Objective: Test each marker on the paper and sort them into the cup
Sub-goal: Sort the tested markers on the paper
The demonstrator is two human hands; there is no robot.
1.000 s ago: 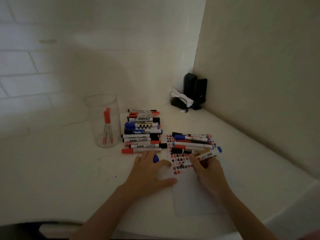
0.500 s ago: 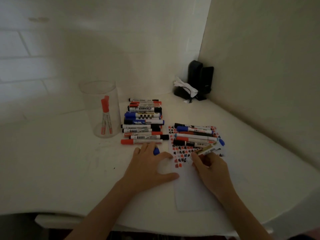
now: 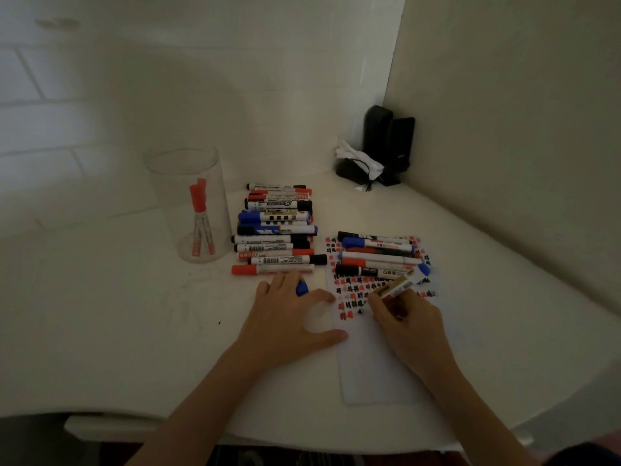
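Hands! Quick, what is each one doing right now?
Left hand: fingers spread on the table, steadying the paper, a blue cap tucked under them.
Right hand: gripping a marker, tip on the paper.

We read one brand mark only: "deli", printed upside down on the white barrel of the black-capped marker [image 3: 373,271] lying on the paper [image 3: 376,364] at centre right of the frame. Barcodes appear on two markers in the centre stack [image 3: 275,230]; their digits are illegible. The remaining barrel labels are too blurred to read.
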